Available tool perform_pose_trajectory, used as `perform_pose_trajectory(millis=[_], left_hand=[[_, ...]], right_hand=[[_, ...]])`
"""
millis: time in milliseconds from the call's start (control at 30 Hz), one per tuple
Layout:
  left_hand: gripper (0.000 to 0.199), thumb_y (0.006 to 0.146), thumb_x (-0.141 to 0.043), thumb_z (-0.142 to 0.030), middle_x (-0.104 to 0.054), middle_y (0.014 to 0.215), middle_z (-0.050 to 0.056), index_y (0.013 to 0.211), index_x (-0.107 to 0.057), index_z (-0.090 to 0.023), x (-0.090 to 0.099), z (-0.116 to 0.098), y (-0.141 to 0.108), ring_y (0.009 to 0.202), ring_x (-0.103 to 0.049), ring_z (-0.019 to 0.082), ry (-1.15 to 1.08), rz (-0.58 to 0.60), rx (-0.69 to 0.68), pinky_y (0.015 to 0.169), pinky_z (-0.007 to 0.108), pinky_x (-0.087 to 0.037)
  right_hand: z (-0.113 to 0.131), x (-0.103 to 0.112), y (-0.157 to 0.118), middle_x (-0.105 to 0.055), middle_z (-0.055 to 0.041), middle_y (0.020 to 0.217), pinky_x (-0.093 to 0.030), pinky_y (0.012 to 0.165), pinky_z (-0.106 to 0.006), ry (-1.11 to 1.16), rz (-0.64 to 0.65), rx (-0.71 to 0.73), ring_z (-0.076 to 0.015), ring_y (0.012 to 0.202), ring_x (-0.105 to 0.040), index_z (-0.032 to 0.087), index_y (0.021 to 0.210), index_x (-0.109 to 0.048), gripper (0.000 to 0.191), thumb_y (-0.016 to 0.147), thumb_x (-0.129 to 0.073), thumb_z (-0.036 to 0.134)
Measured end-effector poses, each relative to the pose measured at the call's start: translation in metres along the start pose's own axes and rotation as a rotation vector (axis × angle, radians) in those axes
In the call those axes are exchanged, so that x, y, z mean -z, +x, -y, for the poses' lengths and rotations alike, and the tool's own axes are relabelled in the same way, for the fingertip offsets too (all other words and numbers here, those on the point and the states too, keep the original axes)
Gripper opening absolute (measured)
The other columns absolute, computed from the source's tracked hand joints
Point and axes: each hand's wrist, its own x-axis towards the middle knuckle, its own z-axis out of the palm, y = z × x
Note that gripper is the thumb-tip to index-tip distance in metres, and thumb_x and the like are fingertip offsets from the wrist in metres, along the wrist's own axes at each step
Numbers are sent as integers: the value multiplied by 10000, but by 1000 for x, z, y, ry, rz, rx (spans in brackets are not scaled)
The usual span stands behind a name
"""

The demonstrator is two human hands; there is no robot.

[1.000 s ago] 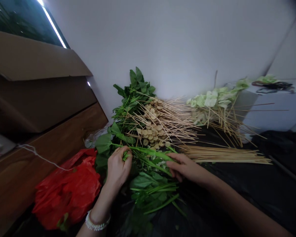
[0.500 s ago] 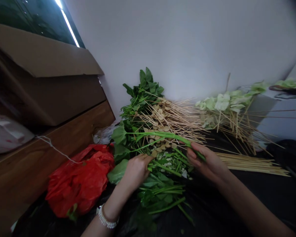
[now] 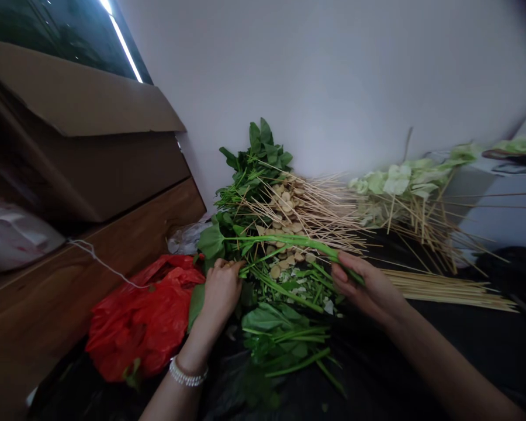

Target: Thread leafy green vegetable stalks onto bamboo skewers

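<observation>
My right hand point(image 3: 368, 286) is closed round the thick end of a bunch of leafy green stems point(image 3: 307, 241), which stretches left across the pile. My left hand point(image 3: 222, 286), with a beaded bracelet point(image 3: 188, 374) on its wrist, has its fingers pinched on a leafy stem at the left end of that bunch; its fingertips are partly hidden. A broad green leaf point(image 3: 211, 241) sticks up just beyond my left hand. Below and between the hands lie loose leafy greens point(image 3: 284, 336) on black plastic. Skewered beige slices point(image 3: 284, 202) are heaped behind the stems.
A crumpled red plastic bag point(image 3: 149, 318) lies at left, near a cardboard box point(image 3: 127, 169) on a wooden ledge point(image 3: 158, 213). Bare wooden skewers point(image 3: 451, 289) rest to the right. Skewered pale green leaves point(image 3: 397, 178) stand against the wall, with more greens point(image 3: 249, 169) at the back.
My left hand has moved left and slightly away from me, from the middle of the pile to the leafy end of the bunch. My right hand stays in place with the stems.
</observation>
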Motion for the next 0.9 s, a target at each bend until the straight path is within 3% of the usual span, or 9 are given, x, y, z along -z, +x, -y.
perform_pose_trajectory(millis=[233, 400, 533, 667, 767, 900], left_hand=[[371, 800, -551, -115, -737, 1013, 78, 1114, -699, -245, 1, 2, 3, 1048, -576, 306, -36, 32, -74, 827, 447, -404], [248, 823, -532, -176, -735, 969, 92, 993, -711, -196, 0, 0, 5, 1019, -594, 298, -39, 51, -134, 859, 437, -380], [221, 830, -490, -273, -710, 837, 98, 835, -687, -175, -1, 7, 9, 907, -596, 286, -136, -57, 67, 762, 369, -397], [233, 791, -434, -305, -594, 622, 9, 710, -620, -190, -5, 17, 13, 654, -545, 194, -570, -183, 392, 595, 268, -367], [231, 772, -430, -342, -496, 541, -32, 655, -565, -196, -6, 20, 14, 552, -468, 155, -784, -301, 501, 523, 242, -336], [142, 692, -491, -316, -503, 531, -41, 630, -535, -196, -1, 26, 17, 530, -455, 139, -1088, -503, 654, 503, 232, -345]], right_hand=[[0, 4, 2, -469, 50, 535, -175, 449, -277, -10, -21, 26, -58, 411, -305, 200, 676, -499, 262, 851, -630, 345], [-1, 5, 3, -466, 50, 530, -180, 447, -270, -2, -14, 35, -51, 404, -322, 189, 674, -525, 251, 846, -637, 332], [-4, 5, 4, -480, 50, 538, -167, 438, -252, -12, -2, 18, -45, 397, -336, 179, 697, -539, 228, 839, -646, 323], [-11, -2, 2, -491, 55, 543, -152, 428, -239, -31, 25, -22, -45, 392, -345, 175, 796, -570, 183, 830, -653, 333], [-16, -10, -1, -486, 57, 537, -159, 420, -236, -58, 66, -51, -48, 389, -339, 169, 827, -580, 186, 830, -648, 343], [-15, -9, -1, -471, 63, 527, -162, 416, -233, -39, 68, -61, -43, 382, -322, 174, 766, -549, 203, 831, -643, 342]])
